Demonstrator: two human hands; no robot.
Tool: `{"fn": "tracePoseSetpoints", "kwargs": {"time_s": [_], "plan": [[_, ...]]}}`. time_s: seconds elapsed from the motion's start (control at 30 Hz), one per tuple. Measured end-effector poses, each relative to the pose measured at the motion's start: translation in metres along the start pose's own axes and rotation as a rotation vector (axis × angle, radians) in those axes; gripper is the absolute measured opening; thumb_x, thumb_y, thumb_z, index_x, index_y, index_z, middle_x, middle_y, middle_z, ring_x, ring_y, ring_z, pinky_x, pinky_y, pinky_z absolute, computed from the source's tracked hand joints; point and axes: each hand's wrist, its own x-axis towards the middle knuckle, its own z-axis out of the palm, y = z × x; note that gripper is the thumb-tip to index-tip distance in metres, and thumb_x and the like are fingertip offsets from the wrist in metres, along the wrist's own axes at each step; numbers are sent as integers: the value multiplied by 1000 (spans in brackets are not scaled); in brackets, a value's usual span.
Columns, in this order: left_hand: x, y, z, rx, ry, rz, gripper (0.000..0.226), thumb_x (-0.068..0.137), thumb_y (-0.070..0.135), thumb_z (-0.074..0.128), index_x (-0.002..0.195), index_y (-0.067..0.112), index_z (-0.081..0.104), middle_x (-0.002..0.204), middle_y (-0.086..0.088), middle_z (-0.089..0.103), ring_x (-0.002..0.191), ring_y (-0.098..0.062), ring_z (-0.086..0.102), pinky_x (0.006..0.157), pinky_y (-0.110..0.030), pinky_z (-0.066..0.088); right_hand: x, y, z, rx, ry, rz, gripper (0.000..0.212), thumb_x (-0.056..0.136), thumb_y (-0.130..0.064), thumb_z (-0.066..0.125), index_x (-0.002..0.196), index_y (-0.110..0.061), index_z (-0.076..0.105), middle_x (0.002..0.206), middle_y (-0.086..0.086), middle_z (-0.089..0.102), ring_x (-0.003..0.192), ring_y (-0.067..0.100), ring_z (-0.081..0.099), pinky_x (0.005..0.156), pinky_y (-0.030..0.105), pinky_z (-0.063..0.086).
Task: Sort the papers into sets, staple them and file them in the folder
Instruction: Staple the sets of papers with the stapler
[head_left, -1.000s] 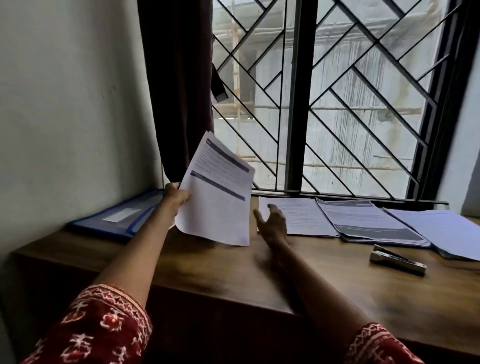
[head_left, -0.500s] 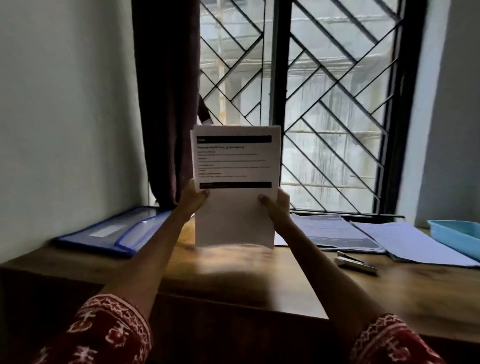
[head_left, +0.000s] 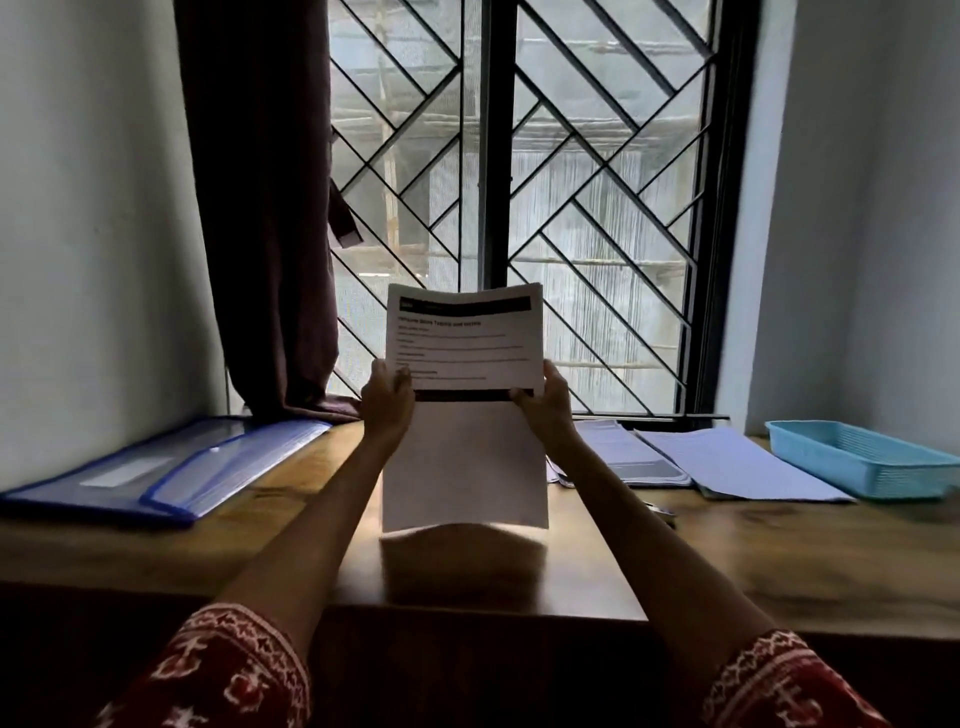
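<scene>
Paper set (head_left: 464, 415), held upright over wooden desk (head_left: 779, 561).
Left hand (head_left: 387, 402) and right hand (head_left: 545, 408) pinch its side edges, thumbs on the front; black header band, printed text too blurred to read. Blue folder (head_left: 156, 467) lies left; further paper stacks (head_left: 727, 462) and blue tray (head_left: 862, 457) right.

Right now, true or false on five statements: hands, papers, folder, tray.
1. Both hands hold the white printed paper set upright above the brown wooden desk: left hand, right hand. True.
2. The blue translucent plastic folder lies to the right of the set. False: it lies left.
3. The light blue plastic mesh tray sits at the far right. True.
4. The tray holds papers. False: none show in it.
5. Other paper stacks lie flat on the desk. True.
</scene>
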Motion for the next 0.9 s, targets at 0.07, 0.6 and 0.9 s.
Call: {"fn": "tracePoseSetpoints", "kwargs": {"time_s": [0.07,0.6,0.9], "plan": [[3,9,-2,-13,18,-9,30,95,15,45,114,-8,46,113,-33,57,108,-44,53,83,-43,39,5,-6,2,31,34,-12,37,77,9,62,112,0,53,103,19,63,91,28,61,82,41,54],[1,4,-6,-39,-22,1,29,95,16,45,110,-8,49,114,-29,58,108,-41,52,82,-40,38,4,13,3,13,-12,90,38,77,8,57,113,-5,55,100,10,62,92,25,60,85,43,53],[1,-12,-9,-352,-196,-266,27,88,24,47,69,5,53,68,-11,52,73,-22,50,48,-22,39,-6,29,-16,108,-251,214,37,69,7,57,104,-4,55,89,12,60,75,17,55,62,23,46]]}}
